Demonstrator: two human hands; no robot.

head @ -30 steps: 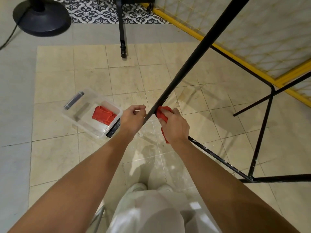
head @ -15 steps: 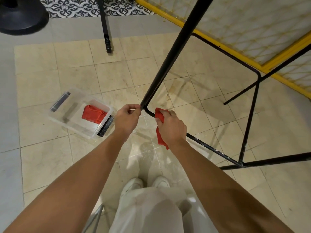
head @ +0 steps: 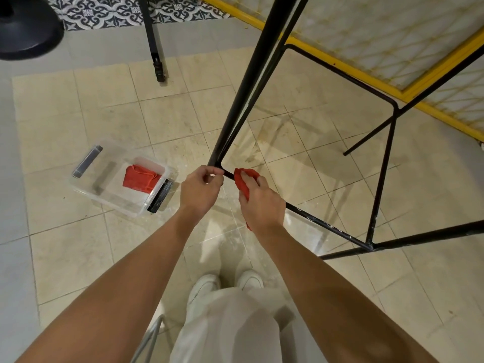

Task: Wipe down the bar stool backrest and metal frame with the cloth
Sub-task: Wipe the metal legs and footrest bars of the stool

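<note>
- Moved, vs 1 s ago: right hand (head: 262, 203) w/ red cloth (head: 242, 179) has gone from low on the sloping leg (head: 251, 74) round the corner onto the bottom rail (head: 327, 224). Left hand (head: 200, 191) has stayed at that corner.
- Left fingers (head: 209, 171): thumb + forefinger pinched on the frame (head: 216, 161) at the corner joint, centre of picture; the rest curled.
- Right fingers (head: 248, 176): closed over the cloth, pressing it to the rail just right of the corner. Tail of cloth hangs below the palm.
- Cloth posn: between right fingers and rail, touching both. Just beside the left fingertips; contact there can't be told.
- Backrest: not in view.
- Risk 1: left hold is a light pinch only, so a hard push along the rail could, I judge, shift or swing the stool.
- Risk 2: loose tail may snag on the welded joint at lower right, or drag on the floor (head: 157, 113) and pick up grit.
- Risk 3: pale flecks along the rail look stuck on; a quick pass may leave them.
- Other: clear tub (head: 86, 189) w/ spare cloth (head: 140, 179), left of centre on the floor.
</note>
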